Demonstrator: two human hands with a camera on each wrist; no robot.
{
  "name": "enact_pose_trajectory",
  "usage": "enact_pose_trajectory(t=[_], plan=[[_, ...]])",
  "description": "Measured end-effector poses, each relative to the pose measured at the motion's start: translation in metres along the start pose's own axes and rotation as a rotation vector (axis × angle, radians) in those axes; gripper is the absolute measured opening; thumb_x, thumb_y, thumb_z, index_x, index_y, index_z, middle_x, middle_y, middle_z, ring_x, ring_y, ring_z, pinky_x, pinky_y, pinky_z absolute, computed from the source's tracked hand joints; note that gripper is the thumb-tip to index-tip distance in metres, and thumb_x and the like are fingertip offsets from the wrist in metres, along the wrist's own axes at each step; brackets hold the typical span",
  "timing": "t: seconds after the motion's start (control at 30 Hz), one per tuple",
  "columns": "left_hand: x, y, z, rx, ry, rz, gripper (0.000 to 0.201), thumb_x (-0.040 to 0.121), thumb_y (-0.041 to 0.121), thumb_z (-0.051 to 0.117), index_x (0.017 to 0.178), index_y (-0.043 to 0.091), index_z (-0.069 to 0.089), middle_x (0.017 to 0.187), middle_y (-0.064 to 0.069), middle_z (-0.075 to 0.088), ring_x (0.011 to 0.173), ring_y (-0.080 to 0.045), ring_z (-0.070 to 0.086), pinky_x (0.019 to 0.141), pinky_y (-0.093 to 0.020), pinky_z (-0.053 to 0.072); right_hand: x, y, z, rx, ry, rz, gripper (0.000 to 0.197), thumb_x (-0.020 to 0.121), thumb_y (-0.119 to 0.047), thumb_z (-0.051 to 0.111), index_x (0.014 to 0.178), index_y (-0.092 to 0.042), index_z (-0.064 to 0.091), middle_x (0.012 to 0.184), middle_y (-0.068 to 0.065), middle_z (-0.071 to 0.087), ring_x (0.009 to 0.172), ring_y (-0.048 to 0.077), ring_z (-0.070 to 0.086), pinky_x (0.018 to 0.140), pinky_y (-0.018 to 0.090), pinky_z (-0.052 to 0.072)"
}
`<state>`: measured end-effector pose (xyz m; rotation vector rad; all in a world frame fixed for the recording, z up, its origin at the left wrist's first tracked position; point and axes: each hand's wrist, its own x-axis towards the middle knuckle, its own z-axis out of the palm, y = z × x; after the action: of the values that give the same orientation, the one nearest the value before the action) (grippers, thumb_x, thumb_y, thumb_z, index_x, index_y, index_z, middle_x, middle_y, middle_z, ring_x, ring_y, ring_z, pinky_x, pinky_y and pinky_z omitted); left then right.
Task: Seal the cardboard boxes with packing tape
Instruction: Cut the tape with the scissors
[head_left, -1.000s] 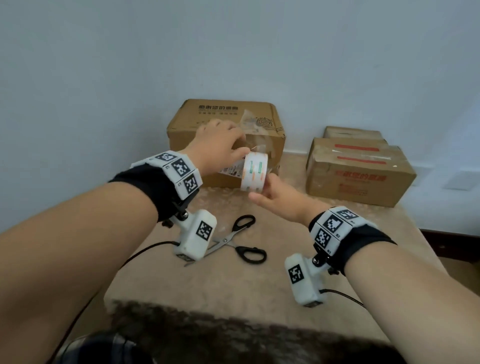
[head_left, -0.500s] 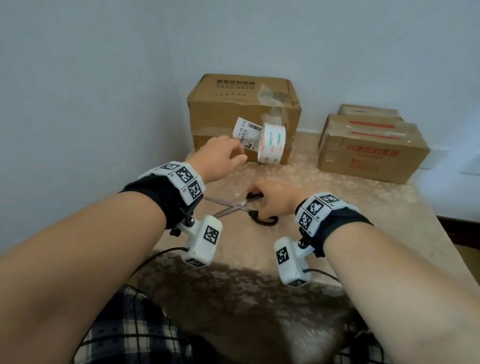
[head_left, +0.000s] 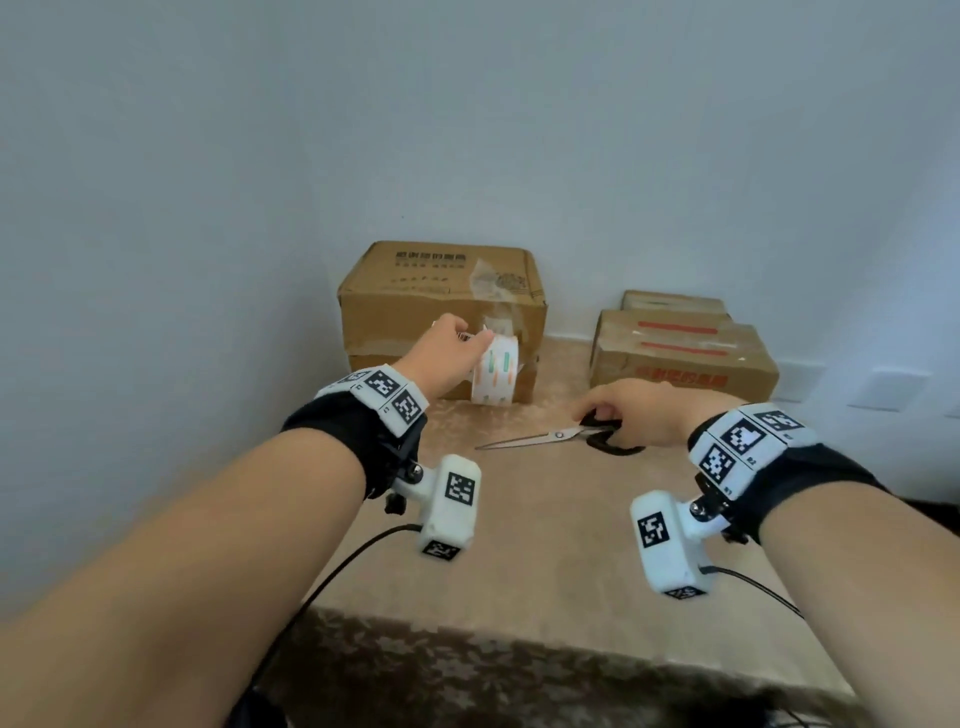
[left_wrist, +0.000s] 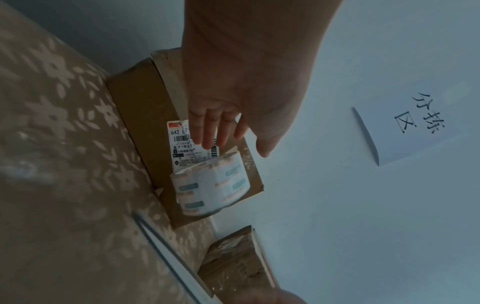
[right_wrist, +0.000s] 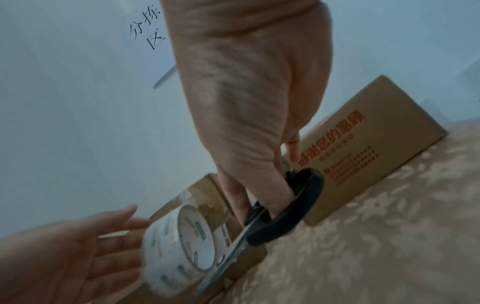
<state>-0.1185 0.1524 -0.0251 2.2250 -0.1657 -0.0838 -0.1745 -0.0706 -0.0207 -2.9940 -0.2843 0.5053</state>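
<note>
A large cardboard box (head_left: 441, 312) stands against the wall, with clear tape across its top edge. A white patterned tape roll (head_left: 496, 376) hangs before its front face by a strip of tape. My left hand (head_left: 475, 340) reaches the roll's left side with straight fingers (left_wrist: 207, 131), over the box's shipping label (left_wrist: 179, 148). In the right wrist view its open palm (right_wrist: 78, 257) lies beside the roll (right_wrist: 176, 246). My right hand (head_left: 597, 410) grips the black handles of the scissors (head_left: 561, 435), thumb through a loop (right_wrist: 298, 205). The blades point left, low over the table.
Two smaller taped boxes (head_left: 680, 358) sit stacked at the back right against the wall. A beige floral cloth covers the table (head_left: 519, 545), whose front edge is near me. A paper sign (left_wrist: 415, 123) hangs on the wall above the boxes.
My right hand let go of the roll, dropped to the scissors and now grips them. The roll was left hanging at the box, and my left hand came back to it.
</note>
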Motion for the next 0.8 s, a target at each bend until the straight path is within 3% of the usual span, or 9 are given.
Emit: enact_pose_trajectory(t=[0.07,0.1,0.2,0.3,0.37,0.47,0.57,0.7,0.8], plan=[[0.008,0.006,0.003,-0.048,-0.015,-0.044,0.061,0.097,0.046,0.044,0.141,0.006,0.032,0.134,-0.009,0.046,0.12,-0.021,0.048,0.101,-0.034,0.039,-0.003,0.012,-0.006,0.069,0.02,-0.001,0.036,0.091,-0.026,0.061,0.126,-0.029,0.053,0.12,-0.007,0.057,0.111,0.016,0.052,0.102,0.041,0.039],[0.011,0.009,0.004,-0.078,-0.02,-0.054,0.054,0.097,0.044,0.045,0.136,0.007,0.036,0.123,-0.008,0.051,0.112,-0.02,0.051,0.096,-0.034,0.041,-0.004,0.018,-0.007,0.16,0.027,-0.015,0.036,0.089,-0.026,0.066,0.122,-0.029,0.054,0.115,-0.007,0.059,0.103,0.015,0.054,0.094,0.034,0.043],[0.02,0.01,0.006,-0.139,0.005,-0.067,0.024,0.098,0.039,0.043,0.088,0.018,0.048,0.084,-0.004,0.048,0.082,-0.019,0.047,0.076,-0.031,0.043,-0.005,0.033,-0.008,0.391,0.064,-0.057,0.038,0.078,-0.029,0.078,0.109,-0.029,0.055,0.093,-0.01,0.06,0.083,0.009,0.057,0.07,0.019,0.042],[0.03,0.003,0.008,-0.173,0.008,-0.078,0.034,0.099,0.04,0.041,0.073,0.019,0.045,0.088,-0.011,0.05,0.083,-0.019,0.047,0.093,-0.042,0.045,0.001,0.041,-0.003,0.597,0.193,-0.091,0.035,0.075,-0.033,0.08,0.103,-0.031,0.057,0.081,-0.009,0.058,0.071,0.008,0.054,0.064,0.019,0.04],[0.033,0.001,0.008,-0.178,-0.004,-0.092,0.035,0.099,0.04,0.041,0.073,0.018,0.046,0.09,-0.011,0.053,0.084,-0.02,0.049,0.091,-0.039,0.044,0.012,0.036,-0.003,0.777,0.327,-0.112,0.034,0.079,-0.032,0.076,0.106,-0.028,0.057,0.083,-0.004,0.062,0.068,0.009,0.055,0.062,0.019,0.042],[0.04,-0.001,0.009,-0.205,-0.006,-0.116,0.033,0.098,0.042,0.043,0.078,0.017,0.05,0.096,-0.009,0.054,0.088,-0.022,0.05,0.081,-0.034,0.04,0.041,0.013,-0.012,0.939,0.519,-0.08,0.039,0.087,-0.034,0.068,0.12,-0.021,0.052,0.105,0.002,0.065,0.087,0.011,0.06,0.073,0.022,0.045],[0.048,-0.002,0.013,-0.233,0.031,-0.131,0.034,0.095,0.043,0.051,0.105,0.011,0.055,0.101,-0.004,0.058,0.099,-0.021,0.054,0.089,-0.034,0.042,0.066,-0.013,-0.024,0.97,0.55,-0.041,0.054,0.09,-0.035,0.064,0.134,-0.014,0.04,0.115,0.0,0.055,0.102,0.013,0.054,0.083,0.023,0.04],[0.051,-0.003,0.021,-0.301,0.009,-0.156,0.031,0.094,0.032,0.056,0.104,0.003,0.061,0.092,-0.009,0.066,0.089,-0.024,0.061,0.08,-0.032,0.045,0.09,-0.03,-0.021,1.043,0.47,-0.028,0.061,0.091,-0.034,0.063,0.139,-0.011,0.032,0.12,0.001,0.051,0.11,0.014,0.049,0.091,0.024,0.039],[0.047,-0.012,0.01,-0.325,0.009,-0.156,0.018,0.089,0.023,0.055,0.087,0.006,0.06,0.082,-0.013,0.059,0.076,-0.025,0.055,0.072,-0.033,0.042,0.095,-0.034,-0.01,1.163,0.437,-0.019,0.052,0.09,-0.037,0.065,0.129,-0.015,0.039,0.12,0.006,0.058,0.11,0.02,0.058,0.097,0.038,0.049]])
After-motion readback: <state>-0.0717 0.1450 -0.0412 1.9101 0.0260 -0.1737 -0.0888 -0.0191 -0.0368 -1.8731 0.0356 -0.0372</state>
